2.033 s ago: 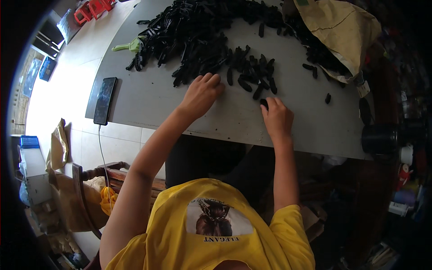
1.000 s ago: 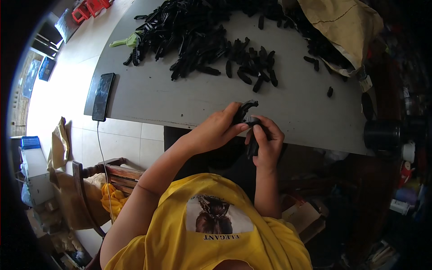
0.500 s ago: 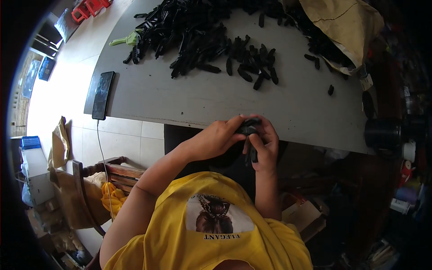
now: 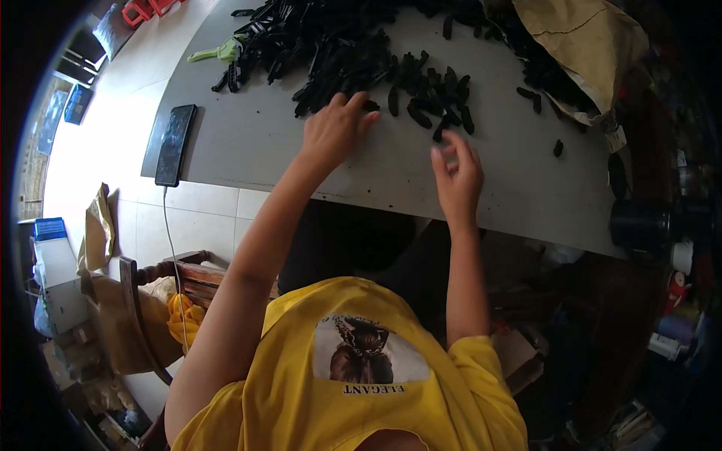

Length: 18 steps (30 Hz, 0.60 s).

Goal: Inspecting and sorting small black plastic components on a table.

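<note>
While our left hand (image 4: pixel 331 135) is at the black pile (image 4: pixel 320 49), its grip unclear, our right hand (image 4: pixel 459 174), fingers apart, is beside a black piece (image 4: pixel 439 134) on the table (image 4: pixel 526 180), slanting lengthwise near-left to far-right.

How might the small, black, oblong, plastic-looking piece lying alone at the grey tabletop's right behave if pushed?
The black oblong piece looks small, so probably light. It would likely slide on the flat grey tabletop, perhaps swivelling because it is elongated.

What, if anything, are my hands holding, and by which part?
Your right hand holds nothing visible; your left hand is at the black pieces, any grip there unclear.
</note>
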### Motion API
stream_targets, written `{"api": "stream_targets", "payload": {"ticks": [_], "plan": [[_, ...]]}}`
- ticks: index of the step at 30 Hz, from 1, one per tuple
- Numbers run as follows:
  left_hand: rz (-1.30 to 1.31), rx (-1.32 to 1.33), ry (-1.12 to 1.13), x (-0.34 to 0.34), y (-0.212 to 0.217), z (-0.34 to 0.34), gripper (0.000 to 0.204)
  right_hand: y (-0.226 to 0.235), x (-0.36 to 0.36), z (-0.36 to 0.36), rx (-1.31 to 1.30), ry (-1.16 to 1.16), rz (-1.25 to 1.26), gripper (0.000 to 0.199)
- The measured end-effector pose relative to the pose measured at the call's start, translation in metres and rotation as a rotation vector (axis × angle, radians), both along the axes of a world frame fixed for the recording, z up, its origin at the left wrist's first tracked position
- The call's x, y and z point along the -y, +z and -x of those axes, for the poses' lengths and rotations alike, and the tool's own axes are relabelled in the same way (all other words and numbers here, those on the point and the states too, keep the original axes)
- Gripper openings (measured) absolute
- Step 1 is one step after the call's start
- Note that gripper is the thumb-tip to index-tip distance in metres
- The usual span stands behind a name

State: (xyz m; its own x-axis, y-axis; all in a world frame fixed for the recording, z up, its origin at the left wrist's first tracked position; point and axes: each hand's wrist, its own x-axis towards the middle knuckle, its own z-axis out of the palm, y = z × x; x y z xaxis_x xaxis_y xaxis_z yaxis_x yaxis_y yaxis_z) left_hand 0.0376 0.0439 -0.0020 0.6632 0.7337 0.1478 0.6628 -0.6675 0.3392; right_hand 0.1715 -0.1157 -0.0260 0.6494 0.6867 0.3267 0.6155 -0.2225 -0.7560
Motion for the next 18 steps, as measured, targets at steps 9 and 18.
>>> {"api": "stream_targets", "payload": {"ticks": [9, 18], "plan": [[-0.059, 0.235, -0.006, 0.003, -0.032, 0.031, 0.038, -0.02, -0.004, 0.001, 0.466, -0.066, 0.248, 0.018], [1.07, 0.558, -0.274, 0.055, -0.008, 0.044, 0.023, 0.011, 0.056, 0.059, -0.341, 0.347, -0.011, 0.017]]}}
